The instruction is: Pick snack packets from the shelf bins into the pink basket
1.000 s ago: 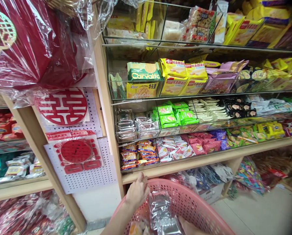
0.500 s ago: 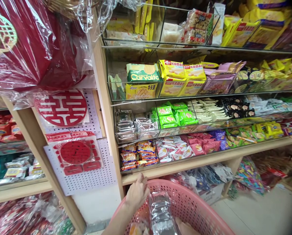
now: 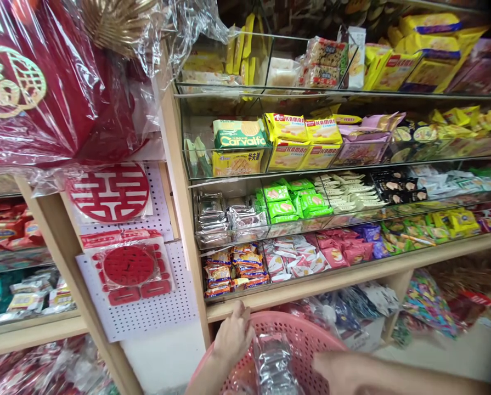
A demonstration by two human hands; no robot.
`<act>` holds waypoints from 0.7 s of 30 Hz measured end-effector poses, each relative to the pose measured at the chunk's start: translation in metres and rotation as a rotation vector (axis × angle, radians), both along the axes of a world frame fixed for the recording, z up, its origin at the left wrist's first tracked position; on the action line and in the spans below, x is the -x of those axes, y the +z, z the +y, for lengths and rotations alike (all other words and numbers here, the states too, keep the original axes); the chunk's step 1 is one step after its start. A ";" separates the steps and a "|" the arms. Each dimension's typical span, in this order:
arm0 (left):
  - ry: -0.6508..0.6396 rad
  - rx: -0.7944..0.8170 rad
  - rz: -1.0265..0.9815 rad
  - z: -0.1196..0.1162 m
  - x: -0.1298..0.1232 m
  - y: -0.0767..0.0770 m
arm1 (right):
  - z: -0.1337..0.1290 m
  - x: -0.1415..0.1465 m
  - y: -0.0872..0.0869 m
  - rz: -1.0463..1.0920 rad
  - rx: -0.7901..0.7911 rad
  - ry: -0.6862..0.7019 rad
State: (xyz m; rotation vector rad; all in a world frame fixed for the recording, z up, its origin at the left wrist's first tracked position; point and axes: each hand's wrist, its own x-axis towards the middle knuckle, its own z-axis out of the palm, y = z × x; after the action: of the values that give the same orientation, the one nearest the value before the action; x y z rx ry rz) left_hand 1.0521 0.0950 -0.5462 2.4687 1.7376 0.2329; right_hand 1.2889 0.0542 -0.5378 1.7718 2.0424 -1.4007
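Observation:
A pink perforated plastic basket [image 3: 306, 334] is at the bottom centre, just below the lowest shelf. My left hand [image 3: 235, 334] is closed on its far left rim. Over the basket's right side is my right hand [image 3: 331, 368], blurred at the lower edge, its fingers hard to make out. Between the hands, dark packets in clear shiny wrap [image 3: 275, 362] lie inside the basket. Similar dark packets [image 3: 212, 211] fill the left bins of the shelf above. Small orange and blue snack packs [image 3: 247, 263] sit in the lowest bins, close beyond my left hand.
Glass-fronted shelves hold green packs [image 3: 280, 203], yellow packs [image 3: 288, 156] and pink packs [image 3: 344, 247]. Red round cut-outs [image 3: 109, 192] hang on a white pegboard [image 3: 146, 323]. A plastic-wrapped red item [image 3: 72, 82] hangs upper left. Bagged goods [image 3: 428, 302] lie under the shelves at right.
The view has shifted, so the shelves appear slightly lower. My right hand has come up out of the basket to its right side. My left hand stays on the rim.

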 end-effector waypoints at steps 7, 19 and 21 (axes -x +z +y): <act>-0.001 0.010 0.010 0.001 0.000 0.002 | 0.046 0.034 0.212 0.186 -0.191 0.331; -0.014 -0.018 -0.007 0.000 0.003 -0.002 | 0.168 0.136 0.271 0.242 -1.036 -0.256; -0.015 -0.027 -0.010 0.001 0.004 -0.003 | 0.180 0.144 0.268 0.223 -1.029 -0.335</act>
State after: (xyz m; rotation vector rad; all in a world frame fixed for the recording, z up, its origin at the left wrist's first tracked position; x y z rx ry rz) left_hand 1.0479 0.0963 -0.5497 2.4940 1.7226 0.2685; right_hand 1.1446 0.2340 -0.2702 2.4601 3.0197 -0.5674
